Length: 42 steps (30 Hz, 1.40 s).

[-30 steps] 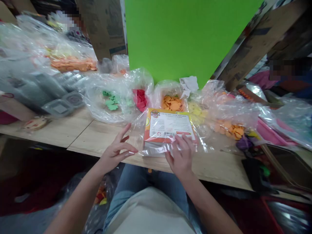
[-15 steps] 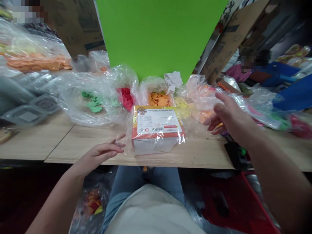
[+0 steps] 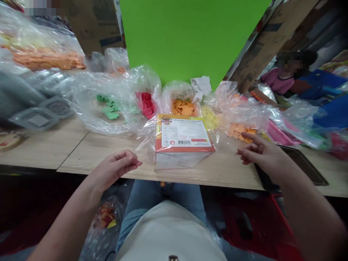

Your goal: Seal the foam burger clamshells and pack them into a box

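Both hands apart, neither holding anything. Left hand (image 3: 115,168) loosely curled, just beside the bagged printed carton (image 3: 184,136), which lies label up mid-table on the wooden tabletop (image 3: 223,177). Right hand (image 3: 261,156) open, fingers spread, hovering right of the carton, nearest the orange cut-outs (image 3: 240,131) in a clear plastic bag.

We have a light wooden table (image 3: 206,177) carrying a printed box (image 3: 184,134) wrapped in clear plastic, clear bags (image 3: 87,108) of green, red, orange and yellow cut-outs, and grey plastic trays (image 3: 35,122) at the left.
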Motion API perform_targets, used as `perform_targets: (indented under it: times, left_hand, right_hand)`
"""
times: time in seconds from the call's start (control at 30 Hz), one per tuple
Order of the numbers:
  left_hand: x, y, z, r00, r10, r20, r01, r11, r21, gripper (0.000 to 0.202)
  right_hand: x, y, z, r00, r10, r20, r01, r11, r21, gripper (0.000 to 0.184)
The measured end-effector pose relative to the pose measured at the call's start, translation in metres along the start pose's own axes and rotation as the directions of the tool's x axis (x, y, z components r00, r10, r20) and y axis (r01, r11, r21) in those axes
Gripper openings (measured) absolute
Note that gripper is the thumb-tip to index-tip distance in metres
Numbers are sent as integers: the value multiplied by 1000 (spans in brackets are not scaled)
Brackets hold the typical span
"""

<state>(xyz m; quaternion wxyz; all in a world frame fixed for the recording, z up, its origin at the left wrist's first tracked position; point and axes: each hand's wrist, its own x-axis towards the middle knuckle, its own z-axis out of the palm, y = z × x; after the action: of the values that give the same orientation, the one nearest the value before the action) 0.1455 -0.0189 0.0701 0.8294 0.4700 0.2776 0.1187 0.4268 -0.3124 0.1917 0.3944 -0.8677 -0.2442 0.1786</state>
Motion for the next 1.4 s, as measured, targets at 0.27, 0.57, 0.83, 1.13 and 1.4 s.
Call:
perform_targets:
  times: [0.27, 0.57, 0.83, 1.13, 1.4]
  left_hand:
    - [2, 3, 5, 982, -150, -115, 146, 988, -45, 45]
    - [-1, 27, 9, 981, 130, -142, -39, 857, 514, 15]
    - [-5, 8, 9, 900, 424, -99, -261, 707, 657, 9]
    - [-4, 4, 24, 973, 232, -14, -207, 892, 403, 15]
    - [1, -4, 14, 994, 111, -13, -101, 944, 313, 10]
  right_hand:
    - [2, 38, 9, 981, 88, 172, -105, 990, 98, 46]
    - [19, 77, 26, 992, -24, 122, 3, 985, 174, 31]
    - [50, 76, 54, 981, -179, -68, 192, 941, 278, 25]
    - [89, 56, 125, 991, -84, -99, 127, 786, 605, 18]
    - [67, 44, 128, 955, -6, -297, 118, 925, 361, 18]
